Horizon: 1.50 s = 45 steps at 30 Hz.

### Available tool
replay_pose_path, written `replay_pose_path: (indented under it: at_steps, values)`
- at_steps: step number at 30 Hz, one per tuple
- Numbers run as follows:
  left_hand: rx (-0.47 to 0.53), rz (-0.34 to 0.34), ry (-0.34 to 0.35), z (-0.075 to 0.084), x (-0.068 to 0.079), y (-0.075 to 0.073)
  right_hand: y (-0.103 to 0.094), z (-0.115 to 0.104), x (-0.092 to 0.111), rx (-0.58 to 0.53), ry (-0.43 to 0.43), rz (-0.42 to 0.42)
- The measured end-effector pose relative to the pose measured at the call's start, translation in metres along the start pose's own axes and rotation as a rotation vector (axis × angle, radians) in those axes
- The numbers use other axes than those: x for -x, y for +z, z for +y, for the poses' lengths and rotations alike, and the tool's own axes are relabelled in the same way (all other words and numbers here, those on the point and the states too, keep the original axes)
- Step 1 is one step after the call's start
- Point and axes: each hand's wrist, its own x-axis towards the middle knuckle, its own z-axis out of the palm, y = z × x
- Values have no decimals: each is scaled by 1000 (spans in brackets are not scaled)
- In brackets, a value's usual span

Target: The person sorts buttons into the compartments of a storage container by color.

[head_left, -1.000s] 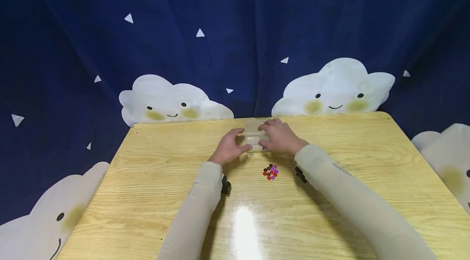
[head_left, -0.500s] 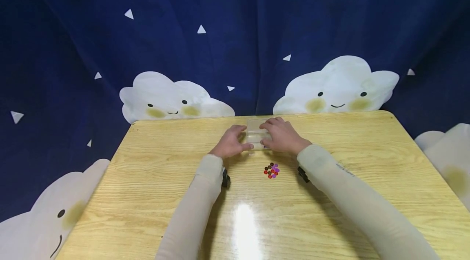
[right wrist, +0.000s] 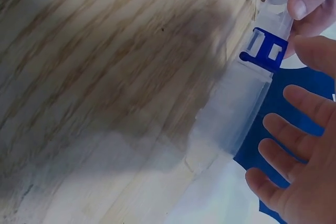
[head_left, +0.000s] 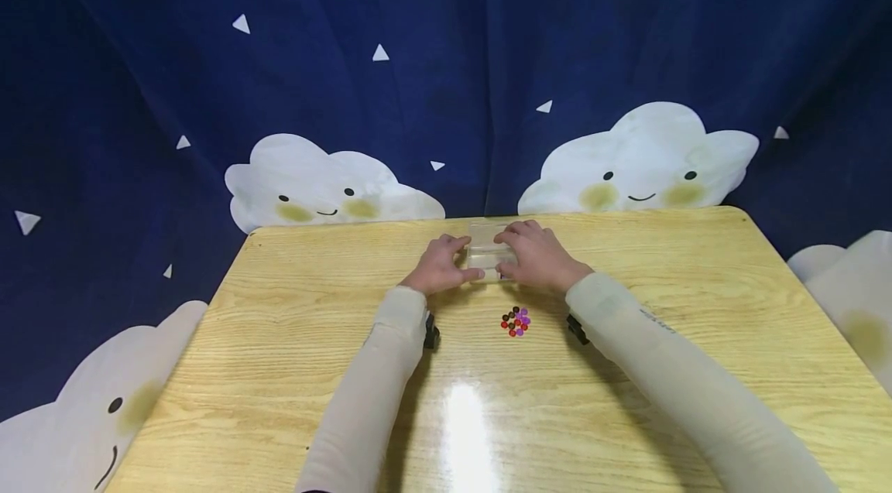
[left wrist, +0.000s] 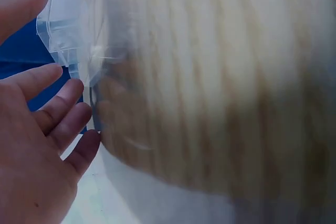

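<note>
A clear plastic box (head_left: 485, 257) with a blue latch (right wrist: 266, 50) lies at the table's far edge, between both hands. My left hand (head_left: 439, 267) is at its left end, thumb by the near corner and index finger by the far one. In the left wrist view the fingers (left wrist: 65, 100) look loose and lightly bent beside the plastic. On the other side, my right hand (head_left: 540, 257) partly covers the box's right end. Its fingers (right wrist: 289, 135) are spread and gently bent in the right wrist view, the thumb close to the latch. Contact there cannot be told.
Several small round pieces (head_left: 516, 321), red, brown and purple, lie clustered on the wooden table (head_left: 313, 338), nearer than the box. Behind the far edge hangs a dark blue curtain (head_left: 446, 75) with white clouds. Both wrists carry a small black device.
The left hand has shifted slightly to the right, along the box's left end. The right hand has hardly moved; the view itself has shifted a little.
</note>
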Motion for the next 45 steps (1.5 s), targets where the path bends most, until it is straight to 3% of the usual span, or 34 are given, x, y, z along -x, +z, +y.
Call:
replay_pose_path:
  at_steps: [6, 21, 30, 45]
  values:
    - [-20, 35, 22, 1, 0, 3, 0, 2, 1, -1, 5, 5]
    - [115, 22, -54, 0, 4, 10, 1, 6, 6, 1, 24, -13]
    - [34, 9, 32, -1, 14, 7, -1, 9, 9, 2, 7, -9]
    - [-8, 6, 7, -1, 29, 3, -8, 17, 19, -13, 17, 2]
